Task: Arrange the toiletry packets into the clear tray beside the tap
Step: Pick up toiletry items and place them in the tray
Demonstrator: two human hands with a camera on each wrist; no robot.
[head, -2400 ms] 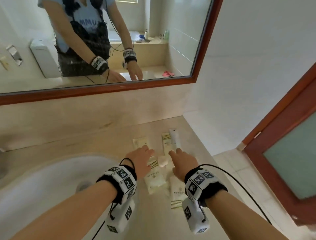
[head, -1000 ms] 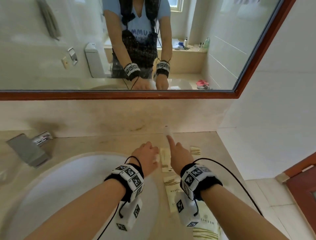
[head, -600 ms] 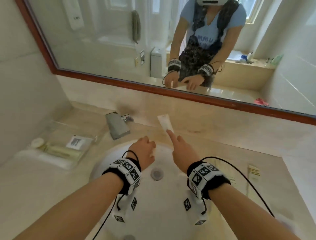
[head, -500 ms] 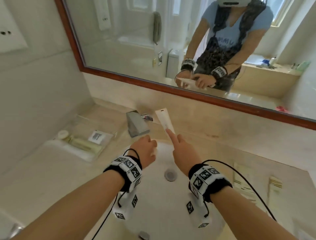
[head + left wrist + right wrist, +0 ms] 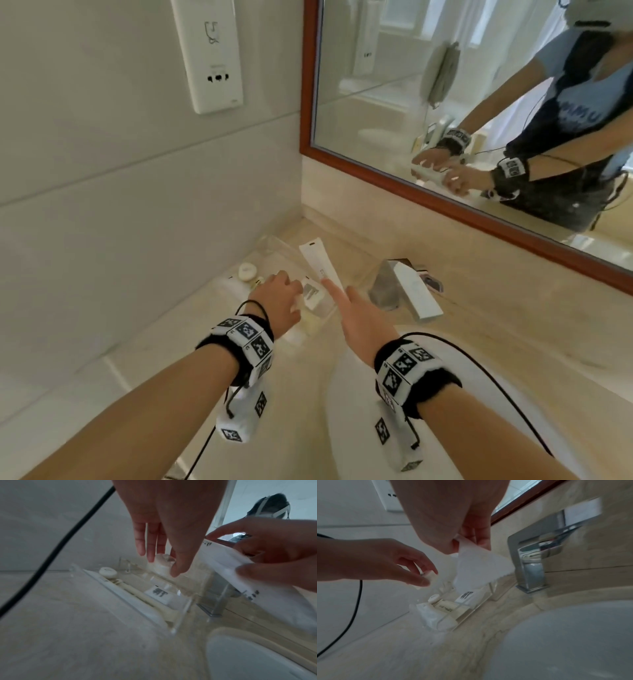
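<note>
The clear tray (image 5: 274,247) lies on the counter left of the tap (image 5: 385,284). It holds a round white cap (image 5: 108,572), a cream tube (image 5: 145,599) and a black-labelled sachet (image 5: 158,593). My left hand (image 5: 291,291) hovers over the tray and pinches a small round white soap (image 5: 163,563) between thumb and fingers. My right hand (image 5: 334,287) holds a long white packet (image 5: 317,262) by its near end. The packet slants over the tray's tap side, with its far end raised.
The basin (image 5: 359,428) curves in below my right arm. The tiled side wall, with a socket plate (image 5: 210,54), stands close behind the tray. The mirror (image 5: 445,102) hangs above the back ledge. A black cable (image 5: 56,549) trails from my left wrist.
My view swung left from the counter's right side across the basin to the tray. Both hands carried the soap and the long packet along and now hang over the tray.
</note>
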